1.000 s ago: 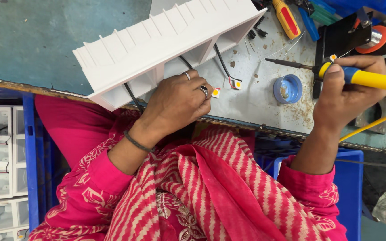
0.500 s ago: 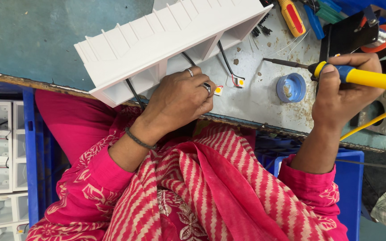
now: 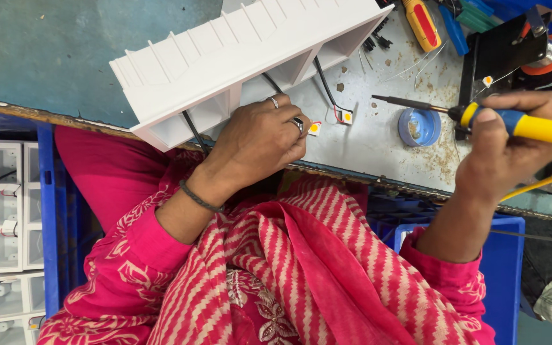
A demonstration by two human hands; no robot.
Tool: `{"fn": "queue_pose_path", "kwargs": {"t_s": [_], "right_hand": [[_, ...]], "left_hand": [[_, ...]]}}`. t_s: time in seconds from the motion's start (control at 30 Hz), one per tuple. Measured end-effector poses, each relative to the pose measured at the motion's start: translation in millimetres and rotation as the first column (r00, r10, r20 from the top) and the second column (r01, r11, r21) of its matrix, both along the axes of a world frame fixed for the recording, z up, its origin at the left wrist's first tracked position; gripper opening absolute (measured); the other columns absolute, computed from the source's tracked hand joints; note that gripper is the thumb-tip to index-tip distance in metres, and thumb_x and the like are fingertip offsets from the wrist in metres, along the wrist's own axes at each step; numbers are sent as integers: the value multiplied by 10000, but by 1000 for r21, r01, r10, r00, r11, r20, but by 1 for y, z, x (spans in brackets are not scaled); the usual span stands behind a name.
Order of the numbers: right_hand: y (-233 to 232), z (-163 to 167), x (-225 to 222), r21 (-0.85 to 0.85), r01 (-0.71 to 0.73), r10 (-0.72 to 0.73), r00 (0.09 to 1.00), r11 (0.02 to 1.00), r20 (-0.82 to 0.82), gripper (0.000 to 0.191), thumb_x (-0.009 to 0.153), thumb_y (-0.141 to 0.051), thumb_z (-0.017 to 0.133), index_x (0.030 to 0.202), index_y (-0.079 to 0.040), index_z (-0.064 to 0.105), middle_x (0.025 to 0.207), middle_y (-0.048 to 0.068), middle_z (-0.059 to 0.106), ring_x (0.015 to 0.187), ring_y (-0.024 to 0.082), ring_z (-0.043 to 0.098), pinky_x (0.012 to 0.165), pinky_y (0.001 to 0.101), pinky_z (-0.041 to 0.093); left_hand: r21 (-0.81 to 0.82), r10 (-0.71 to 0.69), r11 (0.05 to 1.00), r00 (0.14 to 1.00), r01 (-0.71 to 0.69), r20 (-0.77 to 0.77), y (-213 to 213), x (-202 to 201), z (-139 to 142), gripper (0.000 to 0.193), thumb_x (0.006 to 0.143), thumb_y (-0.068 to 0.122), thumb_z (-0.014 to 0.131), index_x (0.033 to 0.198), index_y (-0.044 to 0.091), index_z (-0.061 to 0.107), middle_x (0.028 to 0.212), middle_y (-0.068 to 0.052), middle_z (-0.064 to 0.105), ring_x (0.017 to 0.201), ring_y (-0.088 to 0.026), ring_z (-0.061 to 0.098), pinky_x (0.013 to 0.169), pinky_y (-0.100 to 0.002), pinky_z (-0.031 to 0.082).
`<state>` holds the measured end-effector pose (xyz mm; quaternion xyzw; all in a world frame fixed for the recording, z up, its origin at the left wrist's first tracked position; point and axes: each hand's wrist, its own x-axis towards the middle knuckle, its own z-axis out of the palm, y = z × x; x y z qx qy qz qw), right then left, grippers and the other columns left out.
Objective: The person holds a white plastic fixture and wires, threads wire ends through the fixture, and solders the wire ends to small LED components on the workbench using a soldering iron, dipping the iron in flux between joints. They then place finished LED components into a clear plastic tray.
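Soldering iron (image 3: 480,115) with a yellow-blue handle sits gripped in the right hand (image 3: 503,150), tip above the bench near a blue tin (image 3: 419,126); the left hand (image 3: 260,140) presses closed fingers beside the white housing (image 3: 237,57)

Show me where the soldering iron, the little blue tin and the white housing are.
soldering iron (image 3: 531,126), head view, on its yellow and blue handle.
blue tin (image 3: 419,126), head view, on its open inside.
white housing (image 3: 237,48), head view, on its ribbed top face.

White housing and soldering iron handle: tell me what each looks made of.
White housing: apparently moulded plastic, matte, judging by its thin ribs and uniform colour. Soldering iron handle, held in the right hand: seemingly glossy yellow plastic with a blue grip section, possibly rubber.
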<state>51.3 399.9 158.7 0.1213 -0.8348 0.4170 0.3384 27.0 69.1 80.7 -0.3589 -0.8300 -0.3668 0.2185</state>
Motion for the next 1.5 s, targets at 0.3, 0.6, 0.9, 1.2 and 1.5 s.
{"fn": "queue_pose_path", "kwargs": {"t_s": [0.3, 0.6, 0.9, 1.2, 1.5], "right_hand": [[-28, 2, 26, -33, -83, 80, 994, 996, -77, 292, 1006, -232, 800, 996, 11, 638, 927, 38, 553, 758, 97, 497, 696, 189, 384], [-69, 3, 41, -77, -107, 115, 987, 991, 111, 294, 982, -246, 798, 979, 5, 644, 937, 30, 630, 814, 80, 598, 769, 188, 472], [-69, -4, 36, -73, -150, 160, 976, 986, 151, 257, 986, -221, 775, 1010, 1, 647, 923, 28, 651, 791, 76, 610, 742, 190, 479], [-62, -14, 34, -7, -136, 136, 978, 991, 161, 233, 1038, -177, 782, 1004, 25, 671, 941, 34, 623, 775, 69, 530, 710, 186, 399], [-68, -3, 36, -77, -156, 166, 976, 985, 139, 258, 989, -211, 788, 996, 4, 647, 929, 22, 631, 795, 74, 588, 733, 191, 451]], "left_hand": [[20, 2, 1000, 1000, -2, -13, 1, 0, -1, 100, 838, 106, 723, 780, 34, 684, 880, -54, 673, 903, -253, 661, 701, -387, 573], [-4, 21, 1000, 1000, -22, -23, 3, 0, 1, 83, 840, 105, 735, 811, 38, 695, 847, -58, 648, 888, -248, 656, 676, -377, 569], [-16, -5, 1000, 1000, 5, -15, 3, -3, 0, 127, 807, 103, 727, 724, 37, 658, 953, -60, 683, 921, -255, 661, 701, -387, 576], [6, -31, 1000, 1000, 31, 6, 3, -5, -1, 124, 809, 93, 722, 725, 24, 663, 952, -69, 678, 907, -264, 657, 722, -392, 570], [-16, -46, 999, 999, 46, 17, 5, -6, 0, 185, 798, 86, 713, 659, 13, 615, 926, -90, 653, 876, -273, 651, 739, -391, 567]]}}
